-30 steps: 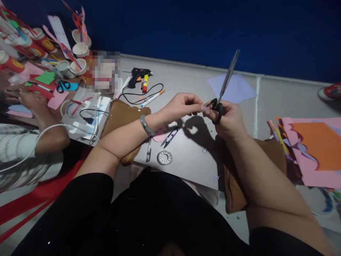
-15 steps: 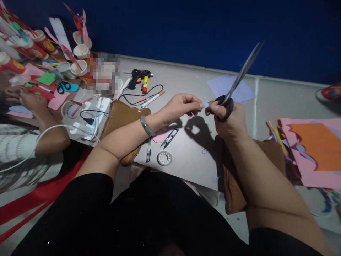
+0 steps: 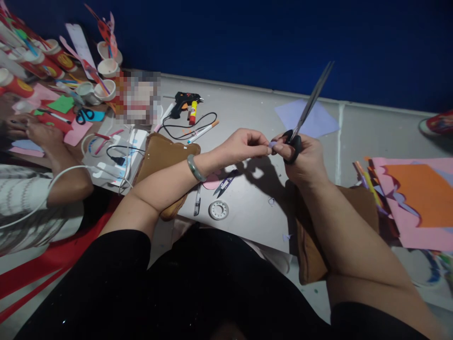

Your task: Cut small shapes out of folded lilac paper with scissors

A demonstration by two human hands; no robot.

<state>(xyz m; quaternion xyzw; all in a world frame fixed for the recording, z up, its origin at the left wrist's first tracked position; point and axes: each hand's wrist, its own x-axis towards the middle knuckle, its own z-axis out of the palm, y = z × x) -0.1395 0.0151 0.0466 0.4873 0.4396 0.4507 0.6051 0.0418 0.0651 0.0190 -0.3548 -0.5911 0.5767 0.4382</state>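
Between the fingertips of my left hand [image 3: 246, 144] is a small piece of lilac paper [image 3: 272, 144]. My right hand [image 3: 306, 156] is closed round the black handles of a pair of scissors [image 3: 308, 106], whose blades point up and away from me. The right thumb and fingertips also touch the lilac paper, so both hands meet on it. Below them on the table lie thread snips [image 3: 226, 183], a pink paper circle [image 3: 211, 181], a roll of white tape [image 3: 218, 210] and a pen [image 3: 197, 200]. Lilac scraps [image 3: 286, 237] lie near the table's front edge.
A black glue gun [image 3: 182, 103], a glue stick [image 3: 193, 113] and a marker [image 3: 203, 132] lie beyond my left hand. A lilac sheet [image 3: 306, 115] lies behind the scissors. Brown cushions [image 3: 166, 146] sit under my forearms. A co-worker's hand [image 3: 46, 134] is at far left.
The scissors have tilted left, their tips swinging left and slightly down. My hands have drawn together, and the right fingertips now pinch the lilac paper too.
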